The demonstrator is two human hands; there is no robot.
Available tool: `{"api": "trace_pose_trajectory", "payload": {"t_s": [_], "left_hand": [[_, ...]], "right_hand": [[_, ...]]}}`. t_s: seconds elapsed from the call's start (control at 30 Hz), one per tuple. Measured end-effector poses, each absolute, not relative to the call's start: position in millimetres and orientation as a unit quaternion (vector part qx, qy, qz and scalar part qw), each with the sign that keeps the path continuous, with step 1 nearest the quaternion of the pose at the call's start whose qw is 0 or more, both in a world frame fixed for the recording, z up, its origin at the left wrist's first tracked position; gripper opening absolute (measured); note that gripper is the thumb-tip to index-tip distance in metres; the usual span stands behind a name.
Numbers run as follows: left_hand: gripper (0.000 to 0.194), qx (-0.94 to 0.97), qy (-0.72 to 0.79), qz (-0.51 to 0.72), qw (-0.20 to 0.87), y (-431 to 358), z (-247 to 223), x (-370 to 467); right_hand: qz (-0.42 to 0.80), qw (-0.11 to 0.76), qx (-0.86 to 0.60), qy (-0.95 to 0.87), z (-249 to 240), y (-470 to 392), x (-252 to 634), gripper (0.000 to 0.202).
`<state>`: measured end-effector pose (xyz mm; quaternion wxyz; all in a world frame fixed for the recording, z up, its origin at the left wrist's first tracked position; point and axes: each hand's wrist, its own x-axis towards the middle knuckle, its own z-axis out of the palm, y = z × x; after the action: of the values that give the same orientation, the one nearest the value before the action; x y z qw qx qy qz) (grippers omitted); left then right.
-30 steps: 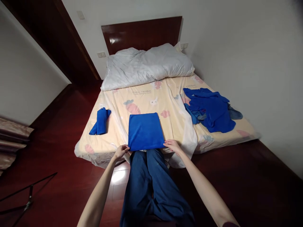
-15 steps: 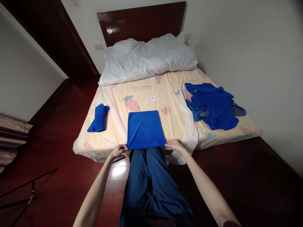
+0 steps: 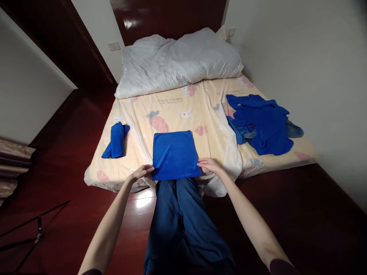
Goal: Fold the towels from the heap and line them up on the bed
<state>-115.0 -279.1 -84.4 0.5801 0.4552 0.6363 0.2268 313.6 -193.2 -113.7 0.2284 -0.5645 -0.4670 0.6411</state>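
A blue cloth [image 3: 175, 154], laid out flat as a near square, lies at the front edge of the bed, close to my legs. At its left edge, just above the near corner, my left hand [image 3: 142, 172] has its fingertips closed on the cloth. On the opposite edge, my right hand [image 3: 209, 165] pinches the cloth a little above the near right corner. Small wrinkles run across the cloth's surface.
On the bed's left lies a rolled blue cloth [image 3: 117, 140]. A heap of blue cloths [image 3: 262, 124] lies at the right, with denim-like fabric under it. A white quilt [image 3: 180, 63] covers the head of the bed [image 3: 137, 114]. A black metal stand [image 3: 39, 229] is on the floor.
Both hands have moved from the near corners slightly up along the cloth's side edges. The view has tilted down a little. The roll and the heap remain in place.
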Motion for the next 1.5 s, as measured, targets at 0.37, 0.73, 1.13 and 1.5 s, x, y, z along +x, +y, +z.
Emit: {"api": "trace_pose_trajectory", "payload": {"t_s": [0.37,0.73,1.13,1.5], "left_hand": [[0.047,0.384,0.753,0.296,0.446,-143,-104,-114],[0.019,0.503,0.782,0.271,0.248,-41,-132,-132],[0.041,0.511,0.728,0.334,0.312,-40,-125,-138],[0.032,0.491,0.738,0.352,0.301,-26,-107,-143]], "right_hand": [[0.538,0.242,-0.633,-0.501,-120,-90,256,0.018],[0.351,0.292,-0.638,-0.620,-158,18,241,0.007],[0.456,0.275,-0.602,-0.594,-142,33,238,0.019],[0.418,0.391,-0.640,-0.513,-144,44,229,0.022]]}}
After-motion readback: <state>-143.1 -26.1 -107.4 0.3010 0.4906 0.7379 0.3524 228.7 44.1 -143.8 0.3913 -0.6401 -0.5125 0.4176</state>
